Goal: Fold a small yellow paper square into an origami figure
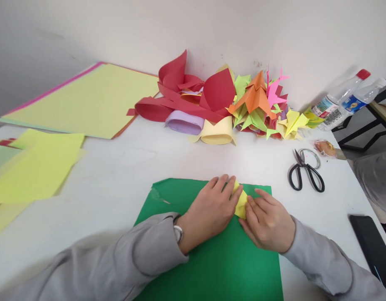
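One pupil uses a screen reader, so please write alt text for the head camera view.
The left hand and the right hand press a small folded yellow paper flat on a green sheet on a white table. Black scissors lie to the right, and a pile of colourful folded paper figures sits against the wall.

— Where does the view look from?
— From the wearer's head, forward and down, close above the left hand (pixel 211 211) and right hand (pixel 268 223) at the white tabletop's (pixel 123 167) near edge.
— How far does it reach?
— To the far edge.
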Demonstrator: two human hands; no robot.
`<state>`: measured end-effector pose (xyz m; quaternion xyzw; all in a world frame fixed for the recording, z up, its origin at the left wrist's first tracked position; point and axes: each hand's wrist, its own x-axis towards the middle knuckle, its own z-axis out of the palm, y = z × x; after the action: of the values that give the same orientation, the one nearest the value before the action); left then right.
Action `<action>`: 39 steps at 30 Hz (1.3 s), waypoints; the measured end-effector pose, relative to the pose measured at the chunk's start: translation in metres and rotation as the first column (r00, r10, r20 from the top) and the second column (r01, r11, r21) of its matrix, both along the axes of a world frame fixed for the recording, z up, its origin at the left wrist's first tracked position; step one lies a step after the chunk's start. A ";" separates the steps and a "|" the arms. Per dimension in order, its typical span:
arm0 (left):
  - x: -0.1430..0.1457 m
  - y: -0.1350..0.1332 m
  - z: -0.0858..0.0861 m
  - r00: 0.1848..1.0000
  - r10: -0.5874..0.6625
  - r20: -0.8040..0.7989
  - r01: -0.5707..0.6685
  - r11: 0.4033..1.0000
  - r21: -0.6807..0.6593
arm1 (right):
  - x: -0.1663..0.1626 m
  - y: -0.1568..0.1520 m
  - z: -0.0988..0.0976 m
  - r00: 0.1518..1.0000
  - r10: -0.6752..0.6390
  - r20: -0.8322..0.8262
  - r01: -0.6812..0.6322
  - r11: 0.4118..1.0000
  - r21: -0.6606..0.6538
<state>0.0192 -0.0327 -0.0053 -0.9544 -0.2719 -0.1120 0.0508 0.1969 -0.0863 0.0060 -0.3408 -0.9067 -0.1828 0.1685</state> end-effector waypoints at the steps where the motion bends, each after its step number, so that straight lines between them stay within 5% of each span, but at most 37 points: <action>1: 0.000 0.000 0.000 1.000 -0.002 0.013 0.002 1.000 0.001 | 0.000 0.000 0.000 1.000 -0.004 -0.001 0.004 1.000 -0.004; 8: -0.001 0.004 0.004 0.996 0.015 0.085 -0.008 0.997 -0.082 | -0.001 0.000 0.000 1.000 -0.016 -0.003 0.016 1.000 0.011; 16: -0.003 0.018 -0.005 0.864 0.190 0.465 -0.070 0.962 -0.264 | -0.001 0.001 -0.004 1.000 -0.019 -0.010 0.019 0.999 0.045; 25: -0.002 0.019 -0.006 0.917 0.237 0.321 -0.139 0.945 -0.297 | 0.001 0.002 -0.009 0.997 -0.023 -0.073 0.031 0.994 0.106; 31: -0.002 0.026 -0.013 0.865 0.253 0.434 -0.058 0.908 -0.415 | 0.005 0.008 -0.013 0.943 -0.096 -0.318 0.087 0.995 -0.043; 35: 0.000 0.024 -0.008 0.778 0.343 0.527 0.065 0.789 -0.610 | 0.011 0.014 -0.017 0.818 -0.266 -0.510 0.171 0.959 -0.226; 39: 0.005 0.018 -0.001 0.586 0.474 0.658 0.378 0.558 -0.739 | 0.012 0.018 -0.015 0.745 -0.301 -0.595 0.051 0.915 -0.400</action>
<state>0.0242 -0.0151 -0.0060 -0.6868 -0.3114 -0.3890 -0.5291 0.2088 -0.0683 -0.0085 -0.4929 -0.7733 0.0985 0.3865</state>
